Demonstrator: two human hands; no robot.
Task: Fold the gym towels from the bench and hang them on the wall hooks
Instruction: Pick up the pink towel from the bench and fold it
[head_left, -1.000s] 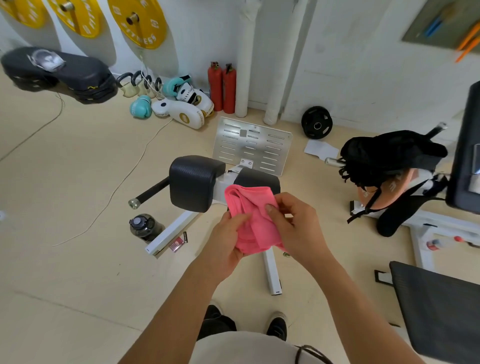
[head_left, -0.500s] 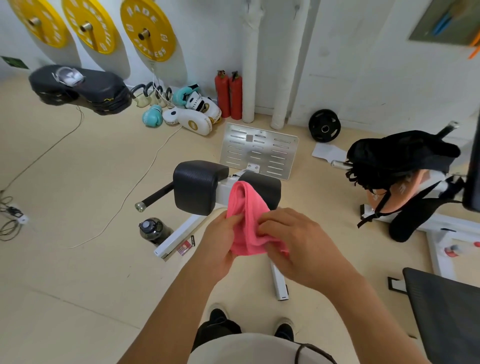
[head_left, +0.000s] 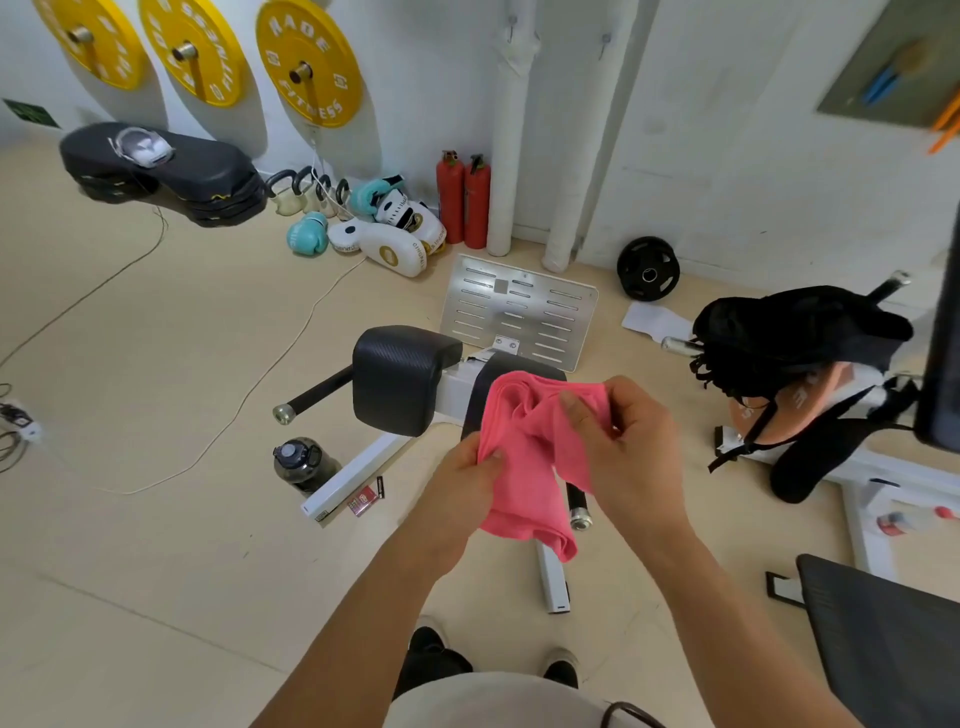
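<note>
Head view: a person stands on a gym floor (head_left: 156, 545) holding a pink towel (head_left: 524, 467) in mid-air with both bare hands, in front of a padded exercise machine (head_left: 405, 379). The left hand (head_left: 462, 499) has its grip clenched on the towel's left edge, thumb pinching the cloth. The right hand (head_left: 628, 447) grips the towel's upper right corner, thumb and fingers curled round a bunched fold. The towel hangs loosely between them, partly folded, its lower end drooping over the machine's white frame. A dark water bottle (head_left: 298, 462) stands on the floor just beside the frame. Behind, three yellow weight plates (head_left: 311, 62) hang on the wall, with two red fire extinguishers (head_left: 462, 197) and boxing gloves (head_left: 384, 228) below. A black bag (head_left: 795, 332) rests on equipment to the right.
</note>
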